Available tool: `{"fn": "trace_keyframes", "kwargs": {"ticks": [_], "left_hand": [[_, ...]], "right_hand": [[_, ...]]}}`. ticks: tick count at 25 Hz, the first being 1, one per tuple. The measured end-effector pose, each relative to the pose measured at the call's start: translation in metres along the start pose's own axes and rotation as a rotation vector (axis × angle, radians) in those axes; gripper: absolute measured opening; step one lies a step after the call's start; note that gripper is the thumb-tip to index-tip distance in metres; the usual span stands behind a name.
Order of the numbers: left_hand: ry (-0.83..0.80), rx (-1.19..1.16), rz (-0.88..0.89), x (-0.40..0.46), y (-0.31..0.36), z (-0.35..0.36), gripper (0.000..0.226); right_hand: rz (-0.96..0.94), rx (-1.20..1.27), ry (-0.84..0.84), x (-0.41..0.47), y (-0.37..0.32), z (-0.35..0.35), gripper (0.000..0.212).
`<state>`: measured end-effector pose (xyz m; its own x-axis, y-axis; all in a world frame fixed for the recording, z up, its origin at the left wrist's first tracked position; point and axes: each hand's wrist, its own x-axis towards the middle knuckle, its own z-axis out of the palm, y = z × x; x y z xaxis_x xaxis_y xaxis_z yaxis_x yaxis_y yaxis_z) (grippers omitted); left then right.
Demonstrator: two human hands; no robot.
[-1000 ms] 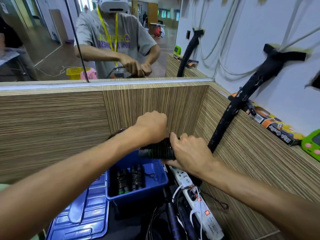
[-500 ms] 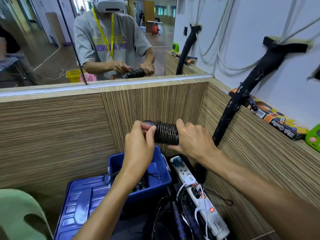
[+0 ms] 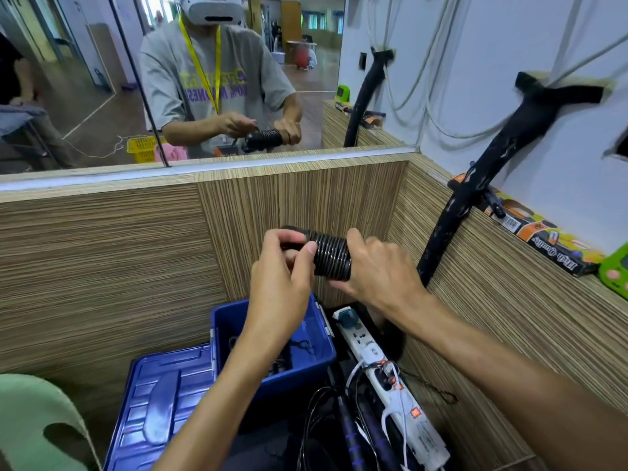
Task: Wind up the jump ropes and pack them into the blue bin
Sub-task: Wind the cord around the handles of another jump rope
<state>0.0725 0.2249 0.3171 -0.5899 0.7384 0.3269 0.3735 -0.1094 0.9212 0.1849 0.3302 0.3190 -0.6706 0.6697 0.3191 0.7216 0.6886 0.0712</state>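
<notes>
- Fingers of both hands curl round one wound jump rope (image 3: 331, 254), a black bundle with cord coiled tightly over its handles, held level in the air above the blue bin (image 3: 272, 338).
- Left hand (image 3: 283, 277): thumb and fingertips pinch the bundle's left end; the cord end itself cannot be made out.
- Right hand (image 3: 380, 273): thumb on top, fingers wrapped under the bundle's right end.
- Bin count: 1, open-topped, standing in the far part of the desk near the corner of the wood-grain partition (image 3: 102, 249).
- Bin contents: dark wound ropes lie on its floor, mostly hidden behind the left forearm; count cannot be told.
- Blue lid (image 3: 159, 402): 1, lying flat just left of the bin, touching its near-left side.
- White power strip (image 3: 387, 379): 1, running along the right of the bin toward the near edge, with white cables plugged in.
- Loose dark ropes (image 3: 350, 433) lie between bin and strip at the near edge; at least two purple-banded handles are visible.
- Green chair back (image 3: 30, 419): 1, near-left corner.
- Mirror (image 3: 102, 79) above the partition reflects the person holding the same bundle.
</notes>
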Motion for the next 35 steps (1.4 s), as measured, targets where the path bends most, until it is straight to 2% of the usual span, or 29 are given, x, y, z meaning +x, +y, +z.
{"fn": "trace_keyframes", "kwargs": {"ticks": [3,6,10,14,17,19,23,25,26,28,30,31,32,34,35], "left_hand": [[0.028,0.019,0.062,-0.002,-0.011,-0.001,0.009],[-0.005,-0.103,0.074,-0.008,-0.022,-0.002,0.009],[0.073,-0.140,0.021,-0.020,-0.043,-0.005,0.030],[-0.003,-0.283,-0.053,-0.021,-0.069,-0.014,0.040],[-0.033,-0.228,-0.101,-0.012,-0.084,-0.009,0.054],[-0.053,-0.176,-0.094,0.004,-0.095,-0.004,0.053],[-0.219,0.078,0.067,0.042,-0.109,-0.011,0.033],[-0.345,0.178,0.139,0.057,-0.092,-0.018,0.038],[-0.405,0.321,0.244,0.066,-0.081,-0.021,0.052],[-0.427,0.767,0.642,0.087,-0.048,-0.025,0.071],[-0.506,1.016,0.979,0.105,-0.019,-0.028,0.068],[-0.576,1.126,1.080,0.110,-0.011,-0.029,0.064],[-0.626,1.236,1.129,0.110,-0.002,-0.030,0.062],[-0.665,1.454,1.110,0.102,0.017,-0.027,0.058],[-0.677,1.504,1.047,0.095,0.023,-0.024,0.057]], "right_hand": [[0.023,0.035,0.028,0.005,0.003,-0.002,0.069],[0.009,0.086,0.056,0.006,0.004,-0.003,0.065],[0.000,0.215,0.078,0.007,0.008,-0.007,0.064],[-0.033,0.287,0.043,0.002,0.010,-0.006,0.062],[-0.058,0.431,0.077,-0.004,0.005,-0.017,0.057],[-0.109,0.462,0.092,-0.006,0.003,-0.022,0.056],[-0.178,0.513,0.094,-0.014,0.007,-0.018,0.052],[-0.250,0.513,0.062,-0.017,0.012,-0.015,0.053],[-0.282,0.505,0.042,-0.019,0.015,-0.014,0.053],[-0.326,0.467,-0.001,-0.021,0.020,-0.014,0.051],[-0.353,0.391,-0.065,-0.024,0.021,-0.015,0.049],[-0.350,0.328,-0.100,-0.025,0.020,-0.015,0.050],[-0.334,0.263,-0.127,-0.026,0.017,-0.014,0.052],[-0.273,0.177,-0.141,-0.028,0.011,-0.008,0.056],[-0.236,0.150,-0.138,-0.029,0.008,-0.004,0.058]]}}
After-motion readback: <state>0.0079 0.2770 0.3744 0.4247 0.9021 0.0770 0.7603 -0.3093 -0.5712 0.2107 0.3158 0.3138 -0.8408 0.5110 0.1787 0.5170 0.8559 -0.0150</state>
